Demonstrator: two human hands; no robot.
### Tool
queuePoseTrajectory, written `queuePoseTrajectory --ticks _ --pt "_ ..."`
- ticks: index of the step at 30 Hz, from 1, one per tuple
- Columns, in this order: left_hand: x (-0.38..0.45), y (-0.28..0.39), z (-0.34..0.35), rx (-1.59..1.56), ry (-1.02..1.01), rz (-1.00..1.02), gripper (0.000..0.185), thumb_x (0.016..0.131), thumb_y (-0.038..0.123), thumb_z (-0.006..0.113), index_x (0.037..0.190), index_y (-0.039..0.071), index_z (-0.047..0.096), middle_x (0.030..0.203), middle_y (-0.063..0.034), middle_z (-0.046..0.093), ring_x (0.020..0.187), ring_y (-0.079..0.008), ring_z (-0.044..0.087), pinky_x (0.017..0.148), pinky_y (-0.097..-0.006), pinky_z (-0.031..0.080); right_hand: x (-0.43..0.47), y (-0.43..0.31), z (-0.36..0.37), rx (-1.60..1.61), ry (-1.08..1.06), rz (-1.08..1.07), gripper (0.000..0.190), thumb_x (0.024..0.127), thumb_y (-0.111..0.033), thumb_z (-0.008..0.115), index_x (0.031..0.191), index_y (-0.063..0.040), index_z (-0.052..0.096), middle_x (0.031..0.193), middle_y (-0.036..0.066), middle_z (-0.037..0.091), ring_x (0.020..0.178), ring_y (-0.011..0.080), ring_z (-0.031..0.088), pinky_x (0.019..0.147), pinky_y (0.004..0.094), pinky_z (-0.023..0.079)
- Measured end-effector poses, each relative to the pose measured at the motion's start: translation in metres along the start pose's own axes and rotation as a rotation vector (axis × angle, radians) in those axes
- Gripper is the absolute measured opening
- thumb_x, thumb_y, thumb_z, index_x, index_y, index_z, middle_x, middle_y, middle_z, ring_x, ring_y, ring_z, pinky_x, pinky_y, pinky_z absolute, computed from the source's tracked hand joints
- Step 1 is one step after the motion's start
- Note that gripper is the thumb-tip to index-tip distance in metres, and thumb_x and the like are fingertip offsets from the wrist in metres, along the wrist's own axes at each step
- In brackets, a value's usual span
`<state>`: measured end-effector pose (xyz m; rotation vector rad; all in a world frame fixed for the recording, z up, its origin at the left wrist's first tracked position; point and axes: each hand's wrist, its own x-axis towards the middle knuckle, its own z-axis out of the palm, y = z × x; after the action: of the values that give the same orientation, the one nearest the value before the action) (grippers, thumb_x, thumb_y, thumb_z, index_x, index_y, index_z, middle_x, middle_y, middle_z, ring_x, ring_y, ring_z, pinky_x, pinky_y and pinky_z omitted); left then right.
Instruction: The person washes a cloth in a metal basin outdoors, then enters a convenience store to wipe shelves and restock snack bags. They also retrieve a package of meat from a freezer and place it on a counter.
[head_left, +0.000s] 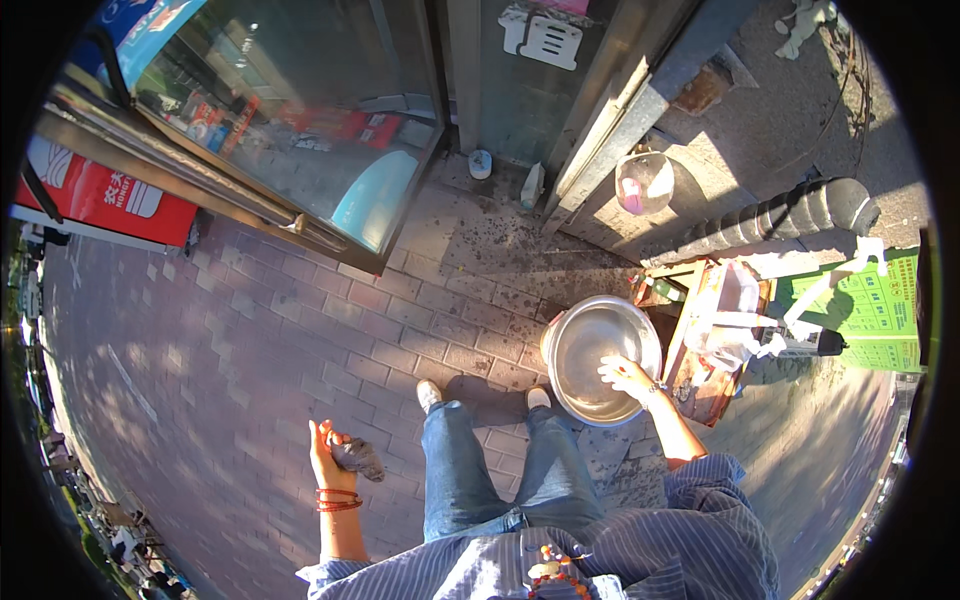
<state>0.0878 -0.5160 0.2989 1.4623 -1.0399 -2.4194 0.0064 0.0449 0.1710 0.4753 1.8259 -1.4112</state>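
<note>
My left hand (324, 448) is closed around a crumpled grey cloth (358, 457), out to the left of my legs. Over on the right, a round stainless steel basin (592, 337) stands in front of my feet. Its inside looks shiny, and I cannot tell whether it holds water. My right hand (628, 377) is over the near right part of the basin with its fingers spread and nothing in them. Whether the fingertips touch the metal is not plain.
A metal-framed glass door (322, 150) stands open at the left above brick paving (300, 337). Right of the basin are a wooden stand (694, 382) with plastic items, a black corrugated pipe (772, 221) and a green printed board (870, 307). A clear container (645, 182) sits by the doorway.
</note>
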Motion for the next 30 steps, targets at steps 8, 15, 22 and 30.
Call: queuePoseTrajectory --ticks 8,15,22,30 --pt "0.026 0.175 -0.094 -0.454 0.002 -0.027 0.019 0.089 0.031 0.064 0.091 0.012 0.062 0.073 0.0004 0.060 0.074 -0.0168 0.059 0.070 -0.0334 0.049 0.030 -0.256 0.360 -0.057 -0.568 -0.277 0.044 0.091 -0.017 0.063 0.131 -0.007 0.047 0.119 0.009 0.058 0.106 0.0163 0.057 0.088 0.0323 0.049" --pt "0.067 0.343 -0.038 -0.222 -0.131 0.522 0.014 0.093 0.017 0.058 0.102 0.007 0.060 0.089 -0.0005 0.061 0.084 -0.0111 0.057 0.078 -0.0251 0.045 0.010 -0.466 0.663 -0.065 -0.932 -0.736 0.055 0.087 -0.027 0.069 0.132 -0.009 0.044 0.122 0.009 0.055 0.107 0.0163 0.057 0.091 0.0302 0.047" --pt "0.182 0.478 -0.025 0.180 -0.405 0.678 0.034 0.087 0.004 0.063 0.121 0.005 0.055 0.125 -0.0059 0.049 0.115 -0.0143 0.049 0.095 -0.0277 0.041 0.096 -0.606 0.753 0.094 -0.752 -0.681 0.044 0.083 -0.023 0.073 0.115 -0.005 0.049 0.104 0.004 0.058 0.096 0.0101 0.056 0.084 0.0260 0.047" --pt "0.283 0.636 0.003 0.652 -0.242 0.928 0.052 0.071 -0.009 0.071 0.120 0.002 0.057 0.119 -0.0074 0.049 0.110 -0.0177 0.052 0.093 -0.0295 0.044 0.169 -0.773 0.831 -0.376 -0.639 -1.152 0.035 0.070 -0.007 0.077 0.095 -0.008 0.051 0.088 0.005 0.053 0.084 0.0175 0.056 0.076 0.0311 0.046"
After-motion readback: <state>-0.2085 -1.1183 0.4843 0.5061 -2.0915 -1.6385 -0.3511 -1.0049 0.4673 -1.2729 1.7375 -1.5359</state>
